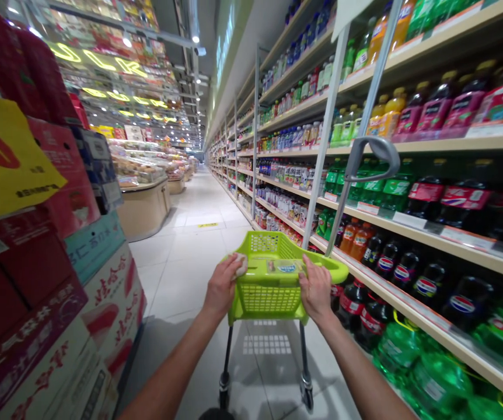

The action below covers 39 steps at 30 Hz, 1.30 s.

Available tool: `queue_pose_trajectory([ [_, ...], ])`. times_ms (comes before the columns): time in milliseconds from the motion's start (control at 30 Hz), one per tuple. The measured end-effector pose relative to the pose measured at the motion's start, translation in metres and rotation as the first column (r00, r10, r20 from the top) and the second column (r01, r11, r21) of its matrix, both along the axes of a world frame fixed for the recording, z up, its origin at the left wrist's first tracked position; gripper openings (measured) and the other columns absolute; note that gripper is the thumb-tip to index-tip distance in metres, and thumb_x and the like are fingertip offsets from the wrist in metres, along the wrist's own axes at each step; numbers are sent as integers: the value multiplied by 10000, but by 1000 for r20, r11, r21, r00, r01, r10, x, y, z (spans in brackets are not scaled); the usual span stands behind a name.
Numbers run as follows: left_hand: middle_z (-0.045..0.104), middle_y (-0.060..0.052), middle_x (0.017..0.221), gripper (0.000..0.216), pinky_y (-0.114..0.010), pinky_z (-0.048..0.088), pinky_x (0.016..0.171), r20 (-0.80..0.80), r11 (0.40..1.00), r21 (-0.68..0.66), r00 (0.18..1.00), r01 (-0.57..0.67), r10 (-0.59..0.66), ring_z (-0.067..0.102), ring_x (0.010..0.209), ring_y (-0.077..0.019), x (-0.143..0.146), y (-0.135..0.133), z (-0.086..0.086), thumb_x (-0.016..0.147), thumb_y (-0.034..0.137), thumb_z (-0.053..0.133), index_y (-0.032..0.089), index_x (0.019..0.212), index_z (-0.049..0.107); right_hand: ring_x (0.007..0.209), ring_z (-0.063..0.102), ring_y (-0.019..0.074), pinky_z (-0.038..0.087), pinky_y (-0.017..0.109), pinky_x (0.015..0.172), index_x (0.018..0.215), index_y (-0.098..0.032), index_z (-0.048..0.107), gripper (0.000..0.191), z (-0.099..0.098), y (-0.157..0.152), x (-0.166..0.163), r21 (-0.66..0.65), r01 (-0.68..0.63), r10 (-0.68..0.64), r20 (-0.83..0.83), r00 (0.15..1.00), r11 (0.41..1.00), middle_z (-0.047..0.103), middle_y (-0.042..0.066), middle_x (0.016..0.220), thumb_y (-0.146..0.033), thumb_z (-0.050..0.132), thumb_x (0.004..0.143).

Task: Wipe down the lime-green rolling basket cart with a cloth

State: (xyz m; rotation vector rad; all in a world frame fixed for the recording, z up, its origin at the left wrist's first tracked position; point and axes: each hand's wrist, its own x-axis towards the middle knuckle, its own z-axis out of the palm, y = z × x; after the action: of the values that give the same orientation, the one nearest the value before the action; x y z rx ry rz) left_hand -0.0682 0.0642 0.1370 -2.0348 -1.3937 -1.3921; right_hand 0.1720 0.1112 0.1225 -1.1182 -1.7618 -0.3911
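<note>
A lime-green shopping cart (266, 297) with a lattice basket stands in front of me on thin grey legs with wheels. My left hand (224, 283) is closed at the left end of its handle bar (262, 273). A crumpled white wad (241, 266), perhaps tissue or cloth, is pinched in those fingers against the bar. My right hand (317, 289) grips the right side of the handle, its fingers bent over the edge beside a printed label (285, 266). No goods show in the visible part of the basket.
Tall shelves (409, 219) of bottled drinks run along the right, close to the cart. Stacked drink cartons (102, 291) with a yellow price sign (10, 154) border the left. A grey loop handle (373, 157) juts from the shelving. Tiled floor (190, 239) stretches ahead past display counters (144, 204).
</note>
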Motion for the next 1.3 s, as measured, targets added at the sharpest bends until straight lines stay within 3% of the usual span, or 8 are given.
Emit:
queue_pose_trajectory([
  [167,526,-92,1213,358,-395,394,980,-97,987,-1,983,158,-157,435,1170,-182,37,3,0,796,94,347,189,1073,553,958,517,211,299,411,904,1265,-162,388,430,-2,3,10,6,-17,16,56,998,1000,601,94,1045,-301,256,880],
  [367,558,-63,1162,354,-388,412,959,95,993,-99,994,70,-61,493,1099,-173,-13,7,8,726,99,390,194,1024,556,1000,508,205,283,409,915,1185,-184,473,385,-4,5,13,11,6,-7,61,998,1000,594,87,1079,-289,263,879],
  [500,617,-26,1027,361,-349,446,899,162,969,-211,982,130,-97,544,988,-153,-19,9,17,669,78,389,199,961,564,1037,488,211,273,410,907,1080,-191,551,347,-3,4,6,15,24,-25,102,994,1000,576,89,1108,-308,298,873],
  [733,620,-35,1011,350,-370,434,886,67,976,-181,992,122,-111,532,976,-173,11,-1,13,679,77,412,203,963,574,1076,466,215,250,452,940,1095,-200,534,357,-5,25,36,-26,8,-4,125,992,1000,560,77,1136,-327,294,864],
  [900,603,-72,1068,388,-383,430,896,22,979,-114,986,169,-167,514,1020,-190,52,-8,6,671,50,421,186,999,577,1182,386,267,244,532,926,1116,-171,539,398,-4,23,35,-89,120,-118,32,993,989,498,122,1234,-308,253,876],
  [1100,577,-86,1134,372,-377,425,915,-14,928,-84,931,363,-365,502,1069,-179,86,-10,7,711,62,427,188,1033,564,1163,433,212,191,485,988,1044,-202,584,369,1,-16,-4,-110,-112,117,38,992,988,603,63,1109,-251,258,879],
  [1200,563,-85,1164,385,-377,408,944,75,897,-96,902,431,-425,491,1097,-172,75,-2,-3,709,65,428,187,1050,558,1169,430,218,172,496,991,1035,-208,589,366,1,-20,5,-112,-104,105,6,994,988,611,58,1102,-261,263,877],
  [1300,562,-71,1168,410,-394,386,972,292,930,-111,906,350,-306,488,1110,-166,61,11,-19,690,50,408,195,1042,562,1178,420,233,160,524,986,1055,-206,580,366,1,-20,17,-132,-66,66,-4,998,989,593,65,1133,-274,268,876],
])
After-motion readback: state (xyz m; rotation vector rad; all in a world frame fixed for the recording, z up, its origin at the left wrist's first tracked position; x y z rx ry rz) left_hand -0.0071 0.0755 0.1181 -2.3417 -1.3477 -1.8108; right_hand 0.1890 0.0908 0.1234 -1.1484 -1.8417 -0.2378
